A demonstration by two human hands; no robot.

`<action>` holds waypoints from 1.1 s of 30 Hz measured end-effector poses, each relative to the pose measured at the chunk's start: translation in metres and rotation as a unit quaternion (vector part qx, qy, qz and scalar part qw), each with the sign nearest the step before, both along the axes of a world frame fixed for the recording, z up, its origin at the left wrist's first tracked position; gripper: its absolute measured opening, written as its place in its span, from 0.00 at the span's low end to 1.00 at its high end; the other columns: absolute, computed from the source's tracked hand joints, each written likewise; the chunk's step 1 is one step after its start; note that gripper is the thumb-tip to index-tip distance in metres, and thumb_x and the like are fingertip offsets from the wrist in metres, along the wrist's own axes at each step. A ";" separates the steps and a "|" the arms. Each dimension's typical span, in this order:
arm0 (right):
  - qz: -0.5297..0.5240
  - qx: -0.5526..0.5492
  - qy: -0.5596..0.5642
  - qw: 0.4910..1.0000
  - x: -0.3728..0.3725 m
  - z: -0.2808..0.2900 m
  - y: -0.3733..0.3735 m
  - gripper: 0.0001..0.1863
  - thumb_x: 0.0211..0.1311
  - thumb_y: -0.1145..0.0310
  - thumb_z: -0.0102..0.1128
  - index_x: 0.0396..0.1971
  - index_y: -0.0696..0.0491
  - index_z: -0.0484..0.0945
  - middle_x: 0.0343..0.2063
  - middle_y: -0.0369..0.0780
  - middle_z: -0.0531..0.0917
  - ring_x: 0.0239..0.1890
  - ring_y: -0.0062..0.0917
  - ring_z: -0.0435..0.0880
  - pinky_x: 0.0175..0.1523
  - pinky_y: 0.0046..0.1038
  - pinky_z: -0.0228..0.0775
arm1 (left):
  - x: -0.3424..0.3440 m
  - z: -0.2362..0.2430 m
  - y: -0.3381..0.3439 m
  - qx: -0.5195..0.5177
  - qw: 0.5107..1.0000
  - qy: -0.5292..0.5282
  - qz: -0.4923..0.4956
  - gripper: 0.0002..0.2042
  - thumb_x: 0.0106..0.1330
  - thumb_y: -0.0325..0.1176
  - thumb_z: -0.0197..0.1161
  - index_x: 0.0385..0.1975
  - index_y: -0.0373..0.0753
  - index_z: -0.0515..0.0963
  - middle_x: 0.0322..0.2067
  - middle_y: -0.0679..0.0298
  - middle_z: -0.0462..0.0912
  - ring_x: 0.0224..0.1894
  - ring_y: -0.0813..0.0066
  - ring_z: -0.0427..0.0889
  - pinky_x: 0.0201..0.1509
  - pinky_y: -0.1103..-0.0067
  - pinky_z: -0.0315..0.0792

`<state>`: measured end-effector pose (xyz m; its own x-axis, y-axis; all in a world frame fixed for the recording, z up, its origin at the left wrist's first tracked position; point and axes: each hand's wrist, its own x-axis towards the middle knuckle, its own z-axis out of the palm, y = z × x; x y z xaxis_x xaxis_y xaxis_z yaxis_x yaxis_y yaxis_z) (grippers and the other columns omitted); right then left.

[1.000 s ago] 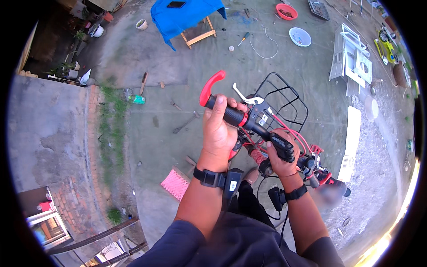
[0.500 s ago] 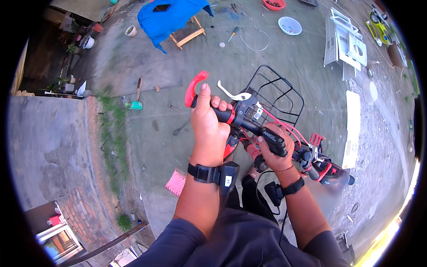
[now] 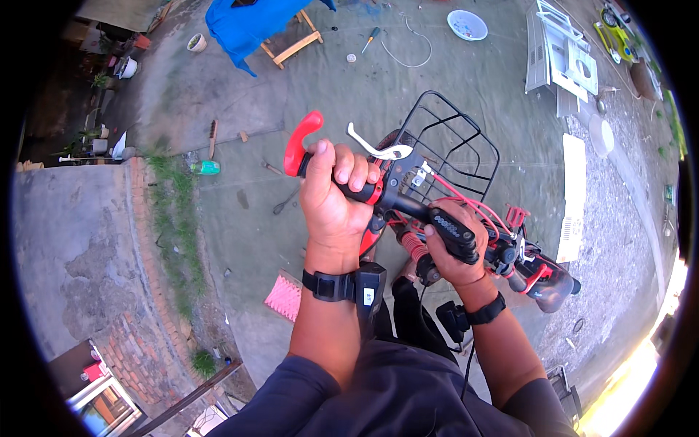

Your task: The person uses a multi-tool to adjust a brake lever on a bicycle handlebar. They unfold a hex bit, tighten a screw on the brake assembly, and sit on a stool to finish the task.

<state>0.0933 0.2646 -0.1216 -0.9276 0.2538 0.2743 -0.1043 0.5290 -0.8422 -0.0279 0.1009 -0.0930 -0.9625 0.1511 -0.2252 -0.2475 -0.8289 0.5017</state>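
My left hand [image 3: 333, 193] is wrapped round the black grip of a bicycle handlebar [image 3: 402, 206], its thumb along the top. A red curved bar end [image 3: 297, 144] sticks out beyond that hand. Just past the fingers a white brake lever [image 3: 378, 150] sits on the bar. My right hand [image 3: 453, 258] is closed on a black folding multi-tool [image 3: 456, 234], which lies against the handlebar near its middle. Whether its bit sits in a bolt is hidden. Red cables [image 3: 466, 195] curve past the right hand. A black wire basket [image 3: 460, 137] is fixed in front.
A blue cloth [image 3: 251, 33] covers a wooden stand at the back left. On the ground lie a screwdriver [image 3: 371, 36], a light blue basin [image 3: 467, 25], a green bottle [image 3: 207, 167] and a pink patterned piece [image 3: 284, 295]. White panels [image 3: 557, 54] stand at the right.
The ground and its objects have shifted a little up and left in view. My left hand still grips the bar; the multi-tool in my right hand has moved slightly down and right.
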 end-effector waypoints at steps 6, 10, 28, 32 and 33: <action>-0.009 -0.019 -0.001 1.000 -0.001 -0.003 0.000 0.20 0.43 0.71 0.72 0.40 0.54 0.82 0.31 0.43 0.84 0.34 0.38 0.83 0.41 0.32 0.75 | -0.001 -0.006 -0.001 0.018 0.999 0.032 -0.021 0.15 0.73 0.45 0.60 0.24 0.49 0.69 0.20 0.75 0.66 0.23 0.80 0.67 0.38 0.74 0.68; -0.011 0.004 0.012 1.000 0.001 -0.006 0.002 0.20 0.43 0.71 0.73 0.41 0.53 0.82 0.32 0.42 0.84 0.34 0.37 0.83 0.41 0.32 0.75 | 0.003 -0.006 -0.006 -0.013 1.000 0.020 -0.009 0.13 0.72 0.46 0.61 0.28 0.47 0.71 0.24 0.72 0.70 0.28 0.76 0.71 0.44 0.71 0.70; -0.043 -0.022 0.050 0.998 0.003 -0.011 -0.002 0.22 0.44 0.70 0.75 0.43 0.47 0.81 0.29 0.39 0.84 0.30 0.36 0.83 0.38 0.34 0.76 | -0.007 0.096 -0.035 -0.758 0.311 0.549 -0.164 0.15 0.57 0.40 0.72 0.32 0.37 0.76 0.37 0.58 0.76 0.41 0.56 0.77 0.46 0.63 0.70; -0.060 -0.015 0.039 0.997 0.004 -0.006 -0.004 0.21 0.44 0.66 0.75 0.42 0.45 0.82 0.28 0.39 0.84 0.31 0.38 0.84 0.37 0.35 0.76 | -0.016 0.082 -0.033 -0.793 0.187 0.522 -0.253 0.21 0.64 0.54 0.63 0.31 0.38 0.77 0.34 0.57 0.77 0.40 0.57 0.77 0.44 0.63 0.69; -0.058 -0.004 0.013 0.998 0.005 -0.003 -0.004 0.20 0.44 0.65 0.75 0.42 0.44 0.82 0.28 0.39 0.84 0.31 0.38 0.84 0.37 0.35 0.76 | -0.016 0.080 -0.033 -0.794 0.164 0.527 -0.257 0.23 0.65 0.58 0.60 0.31 0.39 0.77 0.33 0.57 0.78 0.39 0.56 0.78 0.43 0.63 0.69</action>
<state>0.0979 0.2602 -0.1250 -0.8845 0.3610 0.2954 -0.0646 0.5325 -0.8440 -0.0438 0.0683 -0.0130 -0.5458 0.8287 -0.1235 0.8367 0.5470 -0.0271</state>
